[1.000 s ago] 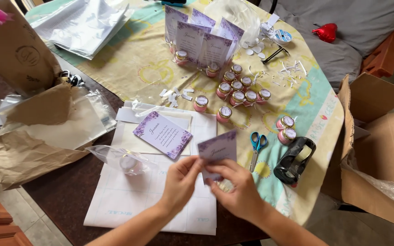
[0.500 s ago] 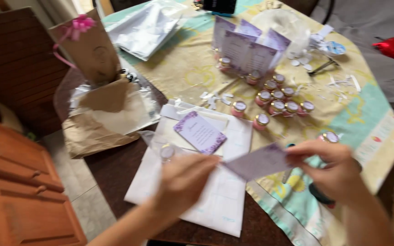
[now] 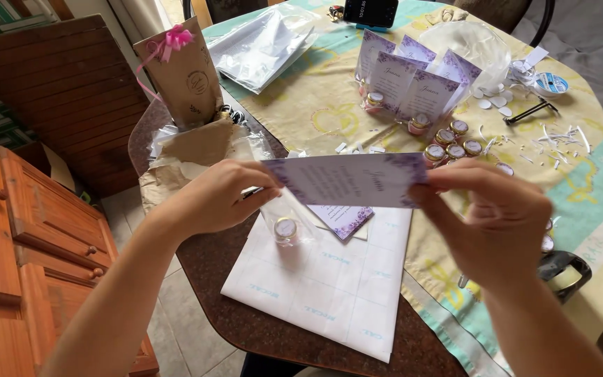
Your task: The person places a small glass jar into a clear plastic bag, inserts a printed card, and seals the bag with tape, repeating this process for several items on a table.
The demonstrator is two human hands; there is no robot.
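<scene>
I hold a pale purple printed card (image 3: pixel 347 180) flat and stretched between both hands above the table. My left hand (image 3: pixel 214 197) pinches its left end, my right hand (image 3: pixel 497 216) grips its right end. Below the card a small jar with a round lid (image 3: pixel 286 228) sits inside clear wrap on a white sheet (image 3: pixel 315 286). A second purple card (image 3: pixel 343 218) lies on that sheet, partly hidden by the held one.
Several small lidded jars (image 3: pixel 451 143) and upright purple cards (image 3: pixel 403 73) stand further back on the patterned cloth (image 3: pixel 315 105). A brown paper bag with a pink bow (image 3: pixel 183 73) stands left. A tape dispenser (image 3: pixel 563 269) lies right. A wooden cabinet (image 3: pixel 29 244) is at left.
Both hands have raised the purple card closer to the camera and spread to hold it by both ends. The view has swung left, bringing the wooden cabinet in.
</scene>
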